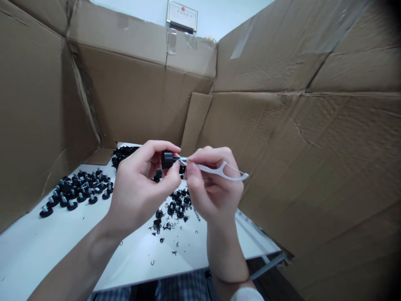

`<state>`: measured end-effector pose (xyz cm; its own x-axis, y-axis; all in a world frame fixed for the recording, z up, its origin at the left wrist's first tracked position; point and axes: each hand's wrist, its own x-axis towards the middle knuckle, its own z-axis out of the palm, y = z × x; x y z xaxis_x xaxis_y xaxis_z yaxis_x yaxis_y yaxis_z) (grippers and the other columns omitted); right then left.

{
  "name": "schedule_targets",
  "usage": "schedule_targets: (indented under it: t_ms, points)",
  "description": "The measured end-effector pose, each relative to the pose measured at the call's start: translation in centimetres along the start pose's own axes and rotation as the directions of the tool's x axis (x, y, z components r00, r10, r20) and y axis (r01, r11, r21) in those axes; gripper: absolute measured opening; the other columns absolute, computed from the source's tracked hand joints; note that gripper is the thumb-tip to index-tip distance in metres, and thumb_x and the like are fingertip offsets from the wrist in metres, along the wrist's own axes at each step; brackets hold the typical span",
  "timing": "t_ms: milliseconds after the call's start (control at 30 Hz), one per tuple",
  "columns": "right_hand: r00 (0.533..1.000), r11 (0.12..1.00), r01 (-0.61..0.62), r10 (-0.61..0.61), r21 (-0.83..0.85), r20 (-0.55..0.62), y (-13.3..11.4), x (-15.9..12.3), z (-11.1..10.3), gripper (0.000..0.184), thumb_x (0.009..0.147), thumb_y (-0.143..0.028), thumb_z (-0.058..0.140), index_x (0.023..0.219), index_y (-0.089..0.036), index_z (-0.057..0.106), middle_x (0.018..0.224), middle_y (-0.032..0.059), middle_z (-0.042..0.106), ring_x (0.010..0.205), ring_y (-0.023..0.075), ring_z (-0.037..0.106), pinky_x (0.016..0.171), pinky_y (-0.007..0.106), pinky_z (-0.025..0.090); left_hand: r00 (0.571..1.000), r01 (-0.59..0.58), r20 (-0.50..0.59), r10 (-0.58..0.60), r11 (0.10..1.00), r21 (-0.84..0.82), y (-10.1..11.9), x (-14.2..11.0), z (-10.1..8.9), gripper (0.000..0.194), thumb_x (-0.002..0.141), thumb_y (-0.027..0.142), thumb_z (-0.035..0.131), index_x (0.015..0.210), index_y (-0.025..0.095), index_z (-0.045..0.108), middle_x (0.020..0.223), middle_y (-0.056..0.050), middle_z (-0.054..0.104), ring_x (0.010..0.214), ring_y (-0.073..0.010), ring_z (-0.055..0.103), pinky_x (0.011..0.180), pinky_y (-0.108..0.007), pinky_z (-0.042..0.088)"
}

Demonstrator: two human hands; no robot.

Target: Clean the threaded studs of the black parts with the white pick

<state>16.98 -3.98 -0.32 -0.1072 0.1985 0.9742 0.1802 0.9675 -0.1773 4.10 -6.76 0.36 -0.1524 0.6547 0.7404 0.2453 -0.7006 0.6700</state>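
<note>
My left hand (144, 179) is closed round a black round-headed screw knob (167, 159), whose metal shaft points right. In my right hand (213, 179) a white dental floss pick (216, 170) is pinched between thumb and fingers, its bow end sticking out to the right. The pick's thin end meets the knob's shaft, where the fingertips of both hands come close together; the exact contact is hidden. Below the hands, a cluster of black knobs and small parts (180, 205) lies on the white table (131, 267).
Many black knobs with upright metal studs (81, 188) stand at the left. A pile of black parts (123, 154) lies at the back. Tiny clips and scraps (169, 226) are scattered in front. Tall cardboard walls (134, 92) enclose the table at the left, back and right.
</note>
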Motion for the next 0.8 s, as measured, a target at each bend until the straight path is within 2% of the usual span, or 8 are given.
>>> schedule_targets:
  t_ms: [167, 267, 367, 467, 567, 667, 800]
  points:
    - [1.0, 1.0, -0.014, 0.014, -0.025, 0.002, -0.3, 0.1, -0.6, 0.011, 0.089, -0.014, 0.055, 0.091, -0.024, 0.06, 0.083, -0.0002, 0.062, 0.064, 0.0098, 0.059, 0.058, 0.026, 0.052, 0.999, 0.019, 0.028, -0.02, 1.0, 0.023, 0.1, 0.2, -0.1, 0.012, 0.077, 0.015, 0.065, 0.087, 0.02, 0.065, 0.074, 0.002, 0.065, 0.062, -0.0093, 0.061, 0.051, -0.017, 0.049]
    - [0.999, 0.999, -0.043, 0.043, -0.017, 0.026, -0.5, 0.3, -1.5, 0.021, 0.092, -0.015, 0.049, 0.103, -0.025, 0.064, 0.081, 0.0001, 0.067, 0.065, 0.0118, 0.065, 0.062, 0.029, 0.057, 0.999, -0.008, 0.038, 0.007, 0.999, 0.049, 0.1, 0.2, -0.2, 0.012, 0.077, 0.015, 0.064, 0.087, 0.02, 0.065, 0.075, 0.002, 0.065, 0.062, -0.0094, 0.06, 0.05, -0.018, 0.048]
    - [1.0, 0.999, -0.005, 0.006, -0.041, 0.031, -0.5, 0.6, -2.0, 0.031, 0.093, -0.013, 0.045, 0.113, -0.027, 0.064, 0.085, 0.0007, 0.072, 0.072, 0.0141, 0.069, 0.067, 0.032, 0.059, 0.997, -0.043, 0.073, 0.04, 0.998, 0.045, -0.1, 0.2, -0.3, 0.016, 0.077, 0.014, 0.064, 0.091, 0.021, 0.064, 0.079, 0.001, 0.066, 0.064, -0.0095, 0.061, 0.052, -0.019, 0.049]
    - [0.995, 0.992, 0.074, -0.067, -0.097, 0.075, -0.5, 0.8, -2.0, 0.027, 0.086, -0.009, 0.056, 0.104, -0.026, 0.068, 0.094, 0.001, 0.075, 0.083, 0.0158, 0.069, 0.075, 0.033, 0.06, 0.993, -0.074, 0.098, 0.07, 0.997, 0.034, -0.4, 0.3, -0.6, 0.025, 0.077, 0.014, 0.065, 0.1, 0.022, 0.061, 0.087, 0.0, 0.068, 0.072, -0.0112, 0.064, 0.058, -0.02, 0.052]
    - [0.995, 0.989, 0.06, -0.048, -0.132, 0.09, -0.4, 0.9, -1.7, 0.024, 0.08, -0.007, 0.064, 0.096, -0.024, 0.069, 0.092, -0.0003, 0.075, 0.082, 0.0143, 0.069, 0.082, 0.032, 0.059, 0.988, -0.127, 0.092, 0.12, 0.989, 0.073, -0.8, 0.5, -1.0, 0.032, 0.076, 0.014, 0.067, 0.104, 0.024, 0.055, 0.089, 0.001, 0.068, 0.079, -0.0124, 0.067, 0.064, -0.021, 0.055]
    - [0.997, 0.981, 0.028, -0.013, -0.191, 0.08, -0.5, 0.8, -1.6, 0.021, 0.08, -0.008, 0.065, 0.093, -0.024, 0.069, 0.09, -0.001, 0.076, 0.077, 0.0126, 0.07, 0.077, 0.028, 0.059, 0.978, -0.191, 0.109, 0.176, 0.97, 0.149, -1.2, 0.7, -1.3, 0.034, 0.078, 0.015, 0.067, 0.106, 0.028, 0.052, 0.091, 0.003, 0.069, 0.081, -0.0127, 0.068, 0.069, -0.023, 0.056]
    - [0.992, 0.962, 0.1, -0.076, -0.253, 0.103, -0.3, 0.6, -1.5, 0.022, 0.081, -0.006, 0.062, 0.093, -0.024, 0.068, 0.088, -0.0008, 0.076, 0.078, 0.0128, 0.07, 0.071, 0.026, 0.058, 0.962, -0.264, 0.142, 0.235, 0.936, 0.233, -2.0, 0.9, -1.6, 0.036, 0.078, 0.018, 0.066, 0.107, 0.031, 0.05, 0.094, 0.003, 0.071, 0.083, -0.0144, 0.07, 0.072, -0.026, 0.057]
